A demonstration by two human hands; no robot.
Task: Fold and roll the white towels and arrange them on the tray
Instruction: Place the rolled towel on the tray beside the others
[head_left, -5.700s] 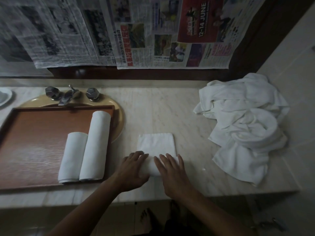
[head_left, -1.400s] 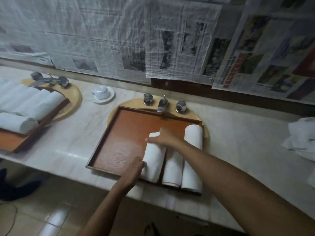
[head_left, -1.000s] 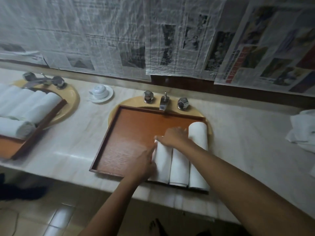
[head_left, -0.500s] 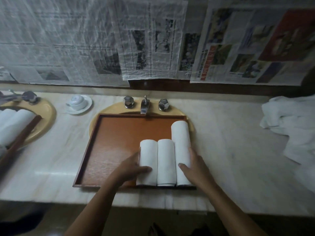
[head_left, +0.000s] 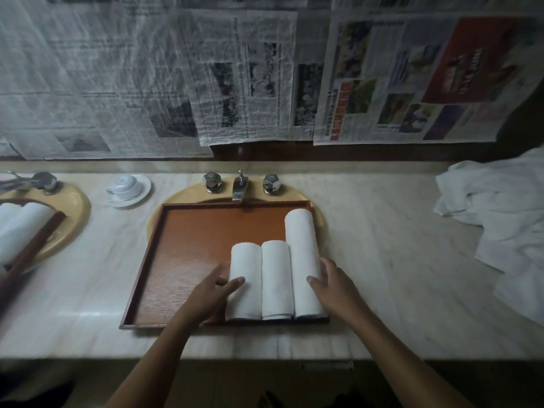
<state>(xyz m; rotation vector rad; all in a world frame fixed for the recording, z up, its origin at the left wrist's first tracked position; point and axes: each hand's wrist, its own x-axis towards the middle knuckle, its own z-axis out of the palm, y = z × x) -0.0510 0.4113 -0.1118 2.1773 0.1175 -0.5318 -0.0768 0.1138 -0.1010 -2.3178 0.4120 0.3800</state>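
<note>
Three rolled white towels are lying side by side between your hands, touching one another, in the near right part of the wooden tray [head_left: 188, 254]. The left roll [head_left: 245, 282] and the middle roll [head_left: 276, 279] are short; the right roll [head_left: 303, 260] is reaching farther away from you.

Your left hand [head_left: 216, 293] is cupping the outer side of the left roll, thumb lying on top, fingers loosely spread and not pinching. Your right hand [head_left: 332, 285] is pressing flat against the outer side of the right roll, fingers together.

You seem to be squeezing the row snug. To do this well, be pushing inward evenly from both sides and keeping the near ends lining up along the tray's front rim, so no roll is loosening.

Beyond your fingertips, the tray is sitting over a yellow sink [head_left: 319, 228] with a chrome tap [head_left: 240, 187]. Far to the right of your right hand, a heap of unfolded white towels [head_left: 500, 222] is waiting on the marble counter [head_left: 397, 245]. Past your left hand, a cup on a saucer [head_left: 128, 186] is standing.
</note>
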